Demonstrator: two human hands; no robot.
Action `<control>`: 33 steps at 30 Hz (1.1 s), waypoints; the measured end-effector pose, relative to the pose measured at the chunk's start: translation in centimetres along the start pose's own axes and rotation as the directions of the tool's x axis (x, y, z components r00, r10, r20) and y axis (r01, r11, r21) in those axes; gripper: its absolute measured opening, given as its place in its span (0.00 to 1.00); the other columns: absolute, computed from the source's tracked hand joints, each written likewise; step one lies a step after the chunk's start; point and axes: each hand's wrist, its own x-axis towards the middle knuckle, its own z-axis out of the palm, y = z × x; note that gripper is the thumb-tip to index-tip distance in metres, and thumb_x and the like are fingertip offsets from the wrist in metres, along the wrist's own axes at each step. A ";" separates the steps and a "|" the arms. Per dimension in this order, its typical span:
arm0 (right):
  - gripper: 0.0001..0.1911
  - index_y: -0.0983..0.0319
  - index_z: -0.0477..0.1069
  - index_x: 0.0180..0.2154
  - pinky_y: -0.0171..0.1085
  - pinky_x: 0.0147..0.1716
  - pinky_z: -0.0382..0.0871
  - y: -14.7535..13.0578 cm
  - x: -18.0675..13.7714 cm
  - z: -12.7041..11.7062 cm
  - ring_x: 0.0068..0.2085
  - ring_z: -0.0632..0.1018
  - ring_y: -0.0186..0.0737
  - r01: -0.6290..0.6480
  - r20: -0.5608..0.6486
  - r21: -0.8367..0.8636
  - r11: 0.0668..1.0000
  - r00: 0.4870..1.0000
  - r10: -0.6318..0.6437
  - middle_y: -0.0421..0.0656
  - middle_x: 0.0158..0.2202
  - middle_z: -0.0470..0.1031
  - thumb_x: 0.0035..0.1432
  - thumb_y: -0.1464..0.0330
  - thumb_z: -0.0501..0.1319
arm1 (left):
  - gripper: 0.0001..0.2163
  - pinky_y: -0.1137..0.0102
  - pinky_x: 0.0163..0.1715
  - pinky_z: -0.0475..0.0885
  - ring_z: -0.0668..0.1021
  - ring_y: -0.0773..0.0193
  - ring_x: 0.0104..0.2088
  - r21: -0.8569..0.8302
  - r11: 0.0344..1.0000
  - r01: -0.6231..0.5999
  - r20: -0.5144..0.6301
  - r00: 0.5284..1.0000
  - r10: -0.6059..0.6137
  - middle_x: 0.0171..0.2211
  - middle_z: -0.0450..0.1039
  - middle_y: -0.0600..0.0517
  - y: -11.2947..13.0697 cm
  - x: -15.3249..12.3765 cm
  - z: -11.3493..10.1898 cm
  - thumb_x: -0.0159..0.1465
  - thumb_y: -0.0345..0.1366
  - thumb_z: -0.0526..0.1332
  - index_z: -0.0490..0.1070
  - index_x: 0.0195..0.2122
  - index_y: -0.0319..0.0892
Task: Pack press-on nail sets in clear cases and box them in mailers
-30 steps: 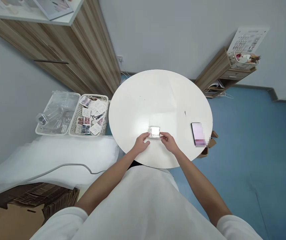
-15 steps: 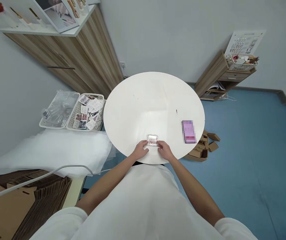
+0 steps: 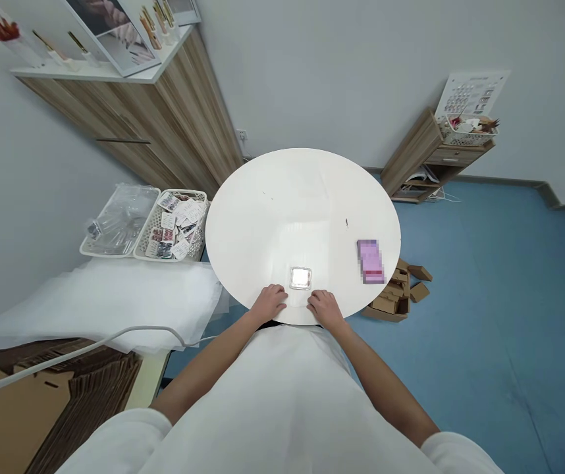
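A small clear plastic case (image 3: 301, 278) lies on the round white table (image 3: 302, 197) near its front edge. My left hand (image 3: 269, 302) rests on the table just left of and below the case, fingers loosely curled, holding nothing. On the other side, my right hand (image 3: 324, 307) lies flat-ish on the table edge, also apart from the case and holding nothing.
A phone (image 3: 370, 261) lies at the table's right edge. Two white baskets (image 3: 145, 224) with clear trays and small cards stand to the left on a white-covered surface (image 3: 99, 303). Cardboard pieces (image 3: 396, 296) lie on the blue floor. Wooden cabinets stand behind.
Both hands let go of the case and drew back toward the table's front edge. The case now lies alone on the table.
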 end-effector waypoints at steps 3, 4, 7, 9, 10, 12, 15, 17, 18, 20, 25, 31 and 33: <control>0.09 0.60 0.68 0.33 0.39 0.38 0.57 -0.3 0.3 0.1 0.41 0.67 0.42 -0.032 -0.018 -0.035 0.999 0.999 0.032 0.46 0.39 0.69 0.59 0.70 0.50 | 0.10 0.63 0.43 0.60 0.67 0.57 0.42 0.028 0.999 -0.026 0.017 1.000 0.025 0.42 0.65 0.48 0.2 0.0 -0.4 0.56 0.38 0.56 0.68 0.39 0.46; 0.09 0.61 0.67 0.34 0.39 0.38 0.57 -0.5 0.3 0.0 0.40 0.67 0.42 -0.043 -0.018 -0.031 0.999 0.999 0.042 0.46 0.38 0.69 0.59 0.70 0.49 | 0.11 0.63 0.43 0.59 0.67 0.57 0.42 0.040 0.999 -0.028 0.017 0.999 0.027 0.42 0.65 0.48 0.3 -0.1 -0.5 0.56 0.40 0.57 0.67 0.39 0.46; 0.10 0.61 0.66 0.34 0.37 0.35 0.58 -0.8 -0.1 -0.4 0.37 0.67 0.39 -0.067 0.006 0.014 0.998 0.998 0.067 0.44 0.35 0.69 0.60 0.70 0.47 | 0.09 0.62 0.43 0.58 0.68 0.56 0.41 0.070 0.997 -0.023 0.016 1.000 0.022 0.39 0.66 0.47 0.3 -0.3 -0.8 0.57 0.39 0.56 0.68 0.37 0.45; 0.11 0.61 0.65 0.34 0.36 0.35 0.58 -1.1 -0.5 -0.7 0.36 0.68 0.38 -0.080 0.033 0.038 0.996 0.996 0.079 0.43 0.34 0.69 0.61 0.70 0.45 | 0.07 0.62 0.42 0.58 0.69 0.57 0.39 0.077 0.997 -0.017 0.015 1.000 0.016 0.36 0.67 0.47 0.0 -0.5 -0.7 0.59 0.35 0.51 0.68 0.35 0.44; 0.12 0.61 0.65 0.34 0.36 0.35 0.59 -1.3 -0.8 -0.8 0.35 0.68 0.38 -0.088 0.043 0.042 0.995 0.995 0.087 0.43 0.34 0.69 0.61 0.70 0.45 | 0.09 0.62 0.42 0.58 0.69 0.58 0.38 0.079 0.997 -0.017 0.014 1.000 0.016 0.35 0.68 0.46 -0.1 -0.6 -0.7 0.60 0.34 0.49 0.68 0.34 0.43; 0.12 0.61 0.65 0.34 0.37 0.37 0.59 -1.8 -1.5 -1.0 0.36 0.69 0.39 -0.102 0.043 0.050 0.994 0.994 0.100 0.44 0.35 0.69 0.61 0.69 0.44 | 0.10 0.63 0.40 0.58 0.70 0.58 0.37 0.079 0.997 -0.027 0.009 1.000 0.027 0.34 0.68 0.46 -0.5 -0.8 -0.5 0.61 0.32 0.47 0.68 0.34 0.43; 0.11 0.61 0.65 0.39 0.41 0.42 0.59 -2.5 -2.5 -0.9 0.43 0.68 0.44 -0.095 -0.012 0.074 0.993 0.995 0.097 0.47 0.42 0.68 0.58 0.63 0.50 | 0.11 0.64 0.38 0.60 0.70 0.59 0.36 0.060 0.997 -0.054 0.012 0.999 0.053 0.33 0.68 0.47 -1.0 -1.4 -0.4 0.62 0.33 0.46 0.67 0.34 0.42; 0.14 0.61 0.65 0.41 0.44 0.45 0.58 -2.6 -2.9 -0.7 0.48 0.66 0.47 -0.089 -0.053 0.079 0.993 0.994 0.093 0.49 0.48 0.65 0.55 0.61 0.54 | 0.10 0.64 0.38 0.61 0.71 0.59 0.36 0.018 0.998 -0.060 0.018 0.998 0.060 0.33 0.69 0.48 -1.4 -1.7 -0.4 0.62 0.33 0.47 0.67 0.34 0.43; 0.13 0.61 0.65 0.40 0.44 0.46 0.57 -2.6 -3.0 -0.7 0.49 0.65 0.47 -0.097 -0.064 0.082 0.992 0.993 0.102 0.49 0.48 0.65 0.55 0.62 0.54 | 0.10 0.64 0.39 0.62 0.71 0.59 0.36 -0.017 0.998 -0.062 0.021 0.998 0.062 0.34 0.69 0.48 -1.5 -1.8 -0.4 0.61 0.33 0.47 0.67 0.33 0.43; 0.09 0.61 0.67 0.35 0.42 0.44 0.59 -2.3 -2.9 -0.7 0.46 0.68 0.44 -0.137 -0.052 0.112 0.984 0.988 0.144 0.48 0.44 0.69 0.57 0.65 0.50 | 0.10 0.65 0.39 0.64 0.72 0.60 0.37 -0.122 0.991 -0.049 0.012 0.999 0.050 0.35 0.70 0.49 -1.9 -1.8 -0.5 0.61 0.34 0.47 0.67 0.35 0.43; 0.11 0.60 0.66 0.32 0.34 0.30 0.61 -1.0 -0.7 -2.1 0.33 0.71 0.37 -0.344 0.040 0.281 0.896 0.937 0.347 0.41 0.31 0.72 0.59 0.64 0.47 | 0.12 0.69 0.37 0.68 0.74 0.64 0.35 -0.419 0.902 0.102 -0.078 0.986 -0.148 0.33 0.71 0.52 -3.2 -0.2 -0.8 0.59 0.37 0.51 0.63 0.44 0.43; 0.07 0.60 0.64 0.29 0.32 0.24 0.56 -0.8 2.1 -2.3 0.29 0.70 0.34 -0.557 0.068 0.263 0.788 0.825 0.561 0.40 0.29 0.71 0.56 0.65 0.51 | 0.16 0.69 0.35 0.69 0.74 0.65 0.33 -0.327 0.917 0.230 -0.168 0.940 -0.296 0.35 0.70 0.52 -3.7 2.4 -1.0 0.56 0.33 0.56 0.61 0.46 0.43; 0.07 0.60 0.64 0.30 0.32 0.24 0.57 -1.1 2.3 -1.6 0.28 0.69 0.35 -0.558 0.035 0.211 0.803 0.825 0.564 0.41 0.29 0.71 0.56 0.66 0.51 | 0.18 0.66 0.38 0.68 0.73 0.62 0.37 -0.190 0.962 0.198 -0.223 0.945 -0.239 0.40 0.70 0.50 -3.3 2.7 -0.7 0.56 0.30 0.56 0.60 0.48 0.43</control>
